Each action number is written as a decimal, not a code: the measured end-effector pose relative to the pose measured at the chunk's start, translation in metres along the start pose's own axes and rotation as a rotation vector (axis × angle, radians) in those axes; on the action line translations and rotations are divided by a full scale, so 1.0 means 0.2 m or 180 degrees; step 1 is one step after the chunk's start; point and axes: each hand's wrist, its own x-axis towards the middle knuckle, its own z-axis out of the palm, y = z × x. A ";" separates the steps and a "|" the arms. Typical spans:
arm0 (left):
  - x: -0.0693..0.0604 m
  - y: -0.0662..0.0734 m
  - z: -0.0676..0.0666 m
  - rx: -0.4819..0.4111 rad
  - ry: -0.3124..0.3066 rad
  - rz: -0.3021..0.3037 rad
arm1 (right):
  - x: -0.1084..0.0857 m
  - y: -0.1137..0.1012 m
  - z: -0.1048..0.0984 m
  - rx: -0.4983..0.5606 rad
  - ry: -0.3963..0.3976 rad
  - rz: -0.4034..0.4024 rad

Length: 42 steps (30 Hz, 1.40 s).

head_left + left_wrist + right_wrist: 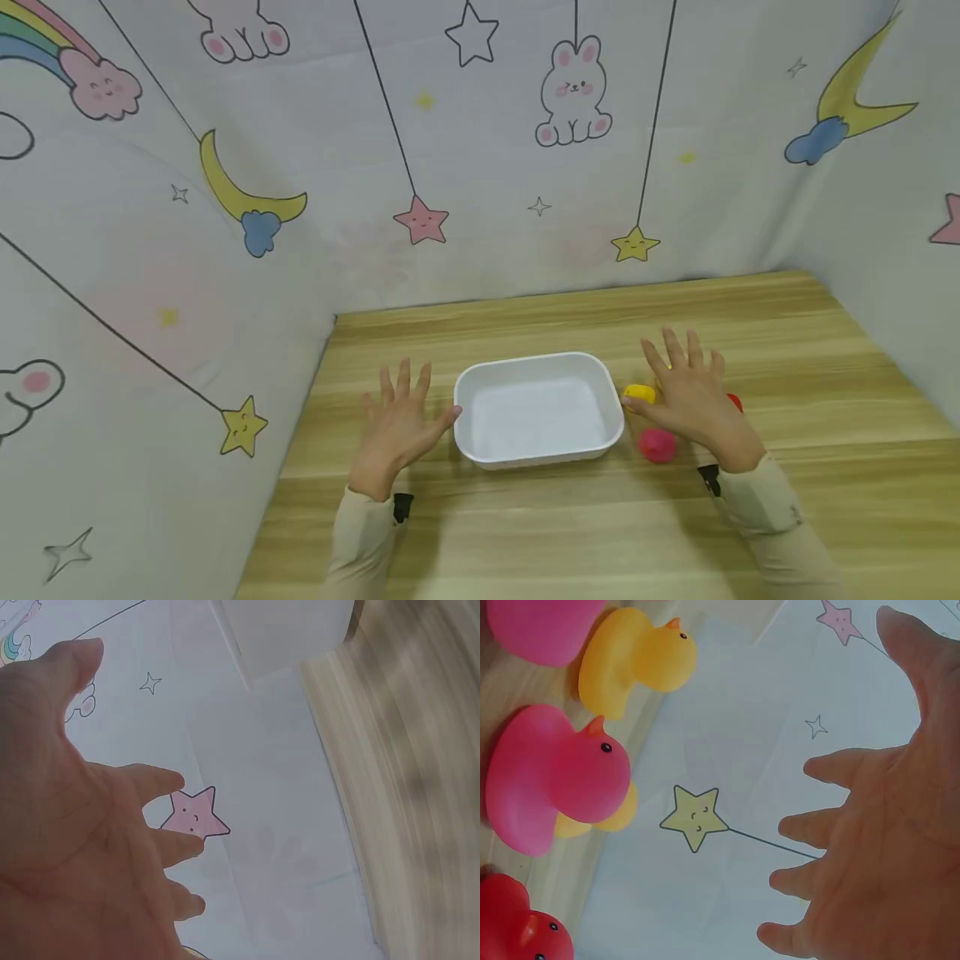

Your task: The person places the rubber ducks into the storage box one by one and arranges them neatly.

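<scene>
A white rectangular basin point(536, 458) stands on the wooden table between my two hands. My left hand point(397, 437) is spread beside its left rim, the thumb tip close to the edge; whether it touches cannot be told. On the other side, my right hand point(693, 400) is spread above several rubber ducks, holding nothing. A yellow duck point(634, 660), a pink duck point(562, 776) and a red duck point(525, 922) show in the right wrist view. Another pink duck point(547, 626) is cut off at the top, and a second yellow one is mostly hidden behind the middle pink duck.
The wood-grain table point(570, 533) ends at a white cloth backdrop point(495, 167) printed with stars, moons and rabbits. This cloth also rises along the left and right sides. A dark wrist strap point(402, 507) shows at the left sleeve.
</scene>
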 end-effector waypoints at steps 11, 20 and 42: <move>0.02 0.01 0.03 -0.0330 0.0111 -0.0133 | 0.00 0.07 -0.06 0.0207 -0.0258 0.0159; 0.03 -0.01 0.03 -0.0712 0.0249 -0.0096 | -0.02 0.14 -0.08 0.0613 -0.0239 0.0141; 0.06 -0.02 0.13 -0.2844 -0.0542 -0.0376 | -0.20 0.56 -0.06 0.0922 -0.0353 0.0061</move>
